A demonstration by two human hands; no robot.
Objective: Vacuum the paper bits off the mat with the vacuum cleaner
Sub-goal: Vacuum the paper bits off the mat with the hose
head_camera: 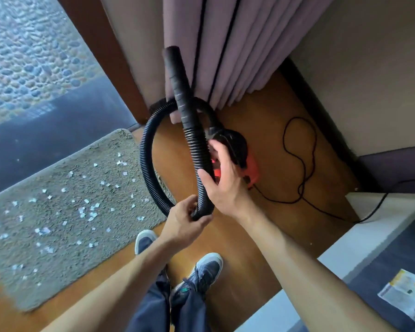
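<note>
Hose (146, 161) in left hand (186, 224) and right hand (225, 180); leaflet (407, 295) print blurred

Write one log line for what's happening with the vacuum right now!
stage: getting ready | left hand: grips hose | right hand: grips hose too | nozzle: raised, off mat | paper bits: on mat

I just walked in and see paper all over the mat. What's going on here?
A person holds the vacuum cleaner's hose in both hands: the left hand grips its low bend, the right hand grips it just above. The nozzle points up, away from the mat. The paper bits lie scattered on the mat.
</note>
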